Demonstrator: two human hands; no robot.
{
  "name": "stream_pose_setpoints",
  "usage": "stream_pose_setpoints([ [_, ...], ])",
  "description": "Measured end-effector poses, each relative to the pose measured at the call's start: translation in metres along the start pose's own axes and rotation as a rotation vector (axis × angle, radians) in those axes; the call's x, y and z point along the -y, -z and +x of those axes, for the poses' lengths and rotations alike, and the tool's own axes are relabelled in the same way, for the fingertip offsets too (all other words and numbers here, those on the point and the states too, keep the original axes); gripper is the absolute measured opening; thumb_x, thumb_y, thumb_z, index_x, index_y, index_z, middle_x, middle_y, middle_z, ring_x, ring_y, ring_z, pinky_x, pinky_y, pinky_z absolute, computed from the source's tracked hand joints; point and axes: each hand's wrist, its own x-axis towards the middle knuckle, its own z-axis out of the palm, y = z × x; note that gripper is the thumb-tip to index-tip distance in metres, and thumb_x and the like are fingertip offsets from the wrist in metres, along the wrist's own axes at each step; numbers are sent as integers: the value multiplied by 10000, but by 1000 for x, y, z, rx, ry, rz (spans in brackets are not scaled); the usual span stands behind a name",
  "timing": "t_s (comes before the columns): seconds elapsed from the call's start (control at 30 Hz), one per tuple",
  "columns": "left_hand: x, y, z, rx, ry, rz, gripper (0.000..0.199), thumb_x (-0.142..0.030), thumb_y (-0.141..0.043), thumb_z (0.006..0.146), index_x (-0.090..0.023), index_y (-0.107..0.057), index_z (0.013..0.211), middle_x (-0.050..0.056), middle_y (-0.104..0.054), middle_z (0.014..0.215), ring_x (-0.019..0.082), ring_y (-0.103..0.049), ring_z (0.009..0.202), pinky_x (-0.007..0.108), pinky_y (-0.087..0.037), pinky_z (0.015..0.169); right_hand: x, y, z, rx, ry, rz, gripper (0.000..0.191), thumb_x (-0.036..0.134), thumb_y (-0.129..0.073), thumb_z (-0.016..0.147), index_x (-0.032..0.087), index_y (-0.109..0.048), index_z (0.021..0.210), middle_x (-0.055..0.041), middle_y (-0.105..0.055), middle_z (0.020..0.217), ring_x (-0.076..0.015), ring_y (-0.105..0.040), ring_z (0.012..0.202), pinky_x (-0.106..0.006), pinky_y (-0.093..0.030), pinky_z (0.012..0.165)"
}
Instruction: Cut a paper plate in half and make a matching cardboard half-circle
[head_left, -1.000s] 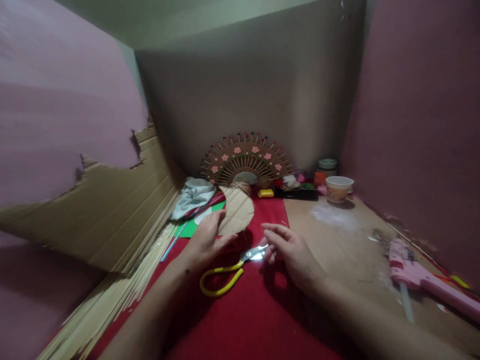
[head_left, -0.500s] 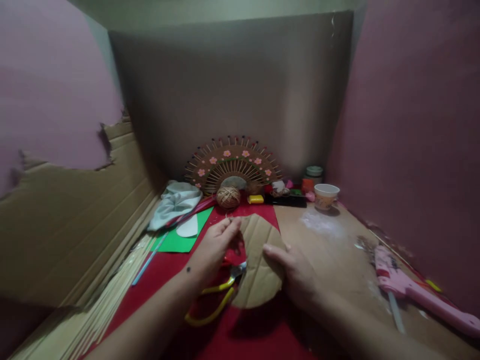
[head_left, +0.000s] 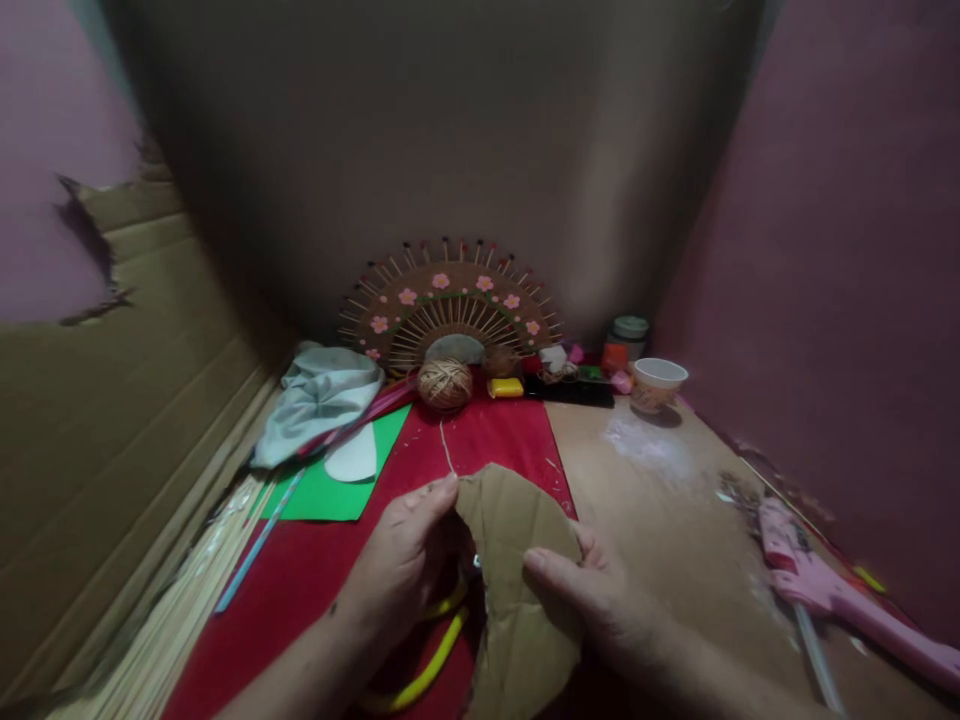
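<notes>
A rounded cardboard piece (head_left: 525,610) is held up in front of me, with one ragged edge on its left side. My right hand (head_left: 592,590) grips its right edge, thumb on the near face and fingers behind. At the upper left corner, my left hand (head_left: 412,540) is closed, its thumb and fingertip pinching a strand of twine (head_left: 448,448) against or right beside the cardboard. That strand runs back to the twine ball (head_left: 445,385). Yellow-handled scissors (head_left: 435,665) lie on the red sheet (head_left: 277,610), partly hidden behind the cardboard and my left hand.
A flower-decorated fan (head_left: 457,285) of sticks stands at the back. Thin sticks (head_left: 180,600), green paper (head_left: 345,500) and a pale cloth (head_left: 322,395) lie left. To the right are a small cup (head_left: 658,385) and a pink glue gun (head_left: 817,590). Cardboard walls enclose the sides.
The view has tilted down and closer. Both hands and the cardboard sit lower in the picture, and the cardboard is turned slightly. The twine between ball and left hand now shows clearly.
</notes>
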Motion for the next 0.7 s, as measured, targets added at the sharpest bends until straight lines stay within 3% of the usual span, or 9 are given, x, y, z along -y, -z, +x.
stream_pose_setpoints([
  [0.17,5,7,1,107,-9,153,251,-345,-594,749,-113,-619,657,15,-564,505,84,-491,414,195,-362,424,2,5,2,-10,35,-32,346,290,-657,706,121,-603,1003,-85,-666,779,-168,-627,639,-293,-479,615],
  [0.3,7,6,-9,92,22,368,198,-300,-653,704,-120,-612,634,8,-587,545,85,-522,464,193,-393,470,2,7,1,24,67,-57,338,259,-651,711,128,-608,1019,-90,-672,824,-176,-633,681,-302,-483,645],
  [0.4,1,4,-16,122,-92,520,143,-261,-660,695,-124,-628,678,17,-619,626,95,-535,524,207,-415,514,3,6,0,39,78,-69,338,262,-645,710,135,-614,1022,-91,-674,846,-193,-635,712,-322,-485,669],
  [0.5,-4,5,-14,129,-175,622,148,-261,-663,689,-123,-633,643,7,-601,567,91,-509,500,206,-402,497,7,4,-1,12,118,-95,287,338,-595,744,158,-644,963,-77,-676,861,-220,-627,797,-341,-481,716],
  [0.63,-2,8,-7,41,-141,599,178,-283,-669,680,-117,-638,622,8,-579,520,87,-493,464,199,-386,457,15,2,0,-117,274,-157,302,466,-534,754,215,-674,846,-37,-669,905,-226,-570,965,-312,-456,796],
  [0.7,0,10,-4,40,-142,534,169,-289,-658,692,-121,-655,715,34,-623,617,115,-546,533,216,-418,491,16,2,1,-112,256,-142,375,520,-468,772,218,-669,867,-39,-666,883,-223,-587,910,-316,-474,735],
])
